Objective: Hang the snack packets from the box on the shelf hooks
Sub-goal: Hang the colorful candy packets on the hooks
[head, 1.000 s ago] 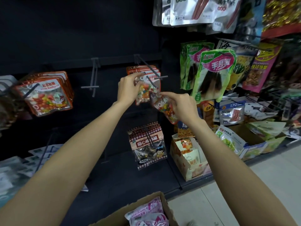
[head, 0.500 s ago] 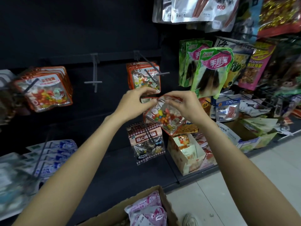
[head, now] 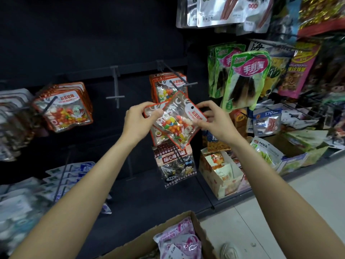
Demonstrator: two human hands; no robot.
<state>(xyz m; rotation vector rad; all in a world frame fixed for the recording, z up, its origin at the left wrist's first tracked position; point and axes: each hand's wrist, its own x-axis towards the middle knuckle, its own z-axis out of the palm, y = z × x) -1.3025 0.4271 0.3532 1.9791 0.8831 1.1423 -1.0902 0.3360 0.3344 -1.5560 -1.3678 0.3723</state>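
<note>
At the far left of the shelf a full hook carries a stack of jelly-bean packets [head: 64,109], and next to it on the right one empty hook [head: 116,90] stands out from the dark back wall. In the middle, the left hand [head: 139,121] pinches the left corner of a candy packet [head: 176,120], thumb on the front and the other fingers hidden behind it. There seem to be two packets here, one lying tilted over the other, but where the lower one ends I cannot tell. The right hand [head: 214,121] pinches the white header at the right, close to the small round hanging hole [head: 192,107]. The packet is held in the air, in front of and a little below the loaded hook [head: 179,77] with the same packets on it, and it does not touch the hook. I judge the packet as light and soft: a thin glossy film with loose beans that slide to the low corner, so the body bends easily and can slip. The header looks flatter and stiffer, so this is the good place to hold it, just beside the hole and not over it. Near the bottom, the cardboard box [head: 197,228] holds pink packets [head: 180,240].
</note>
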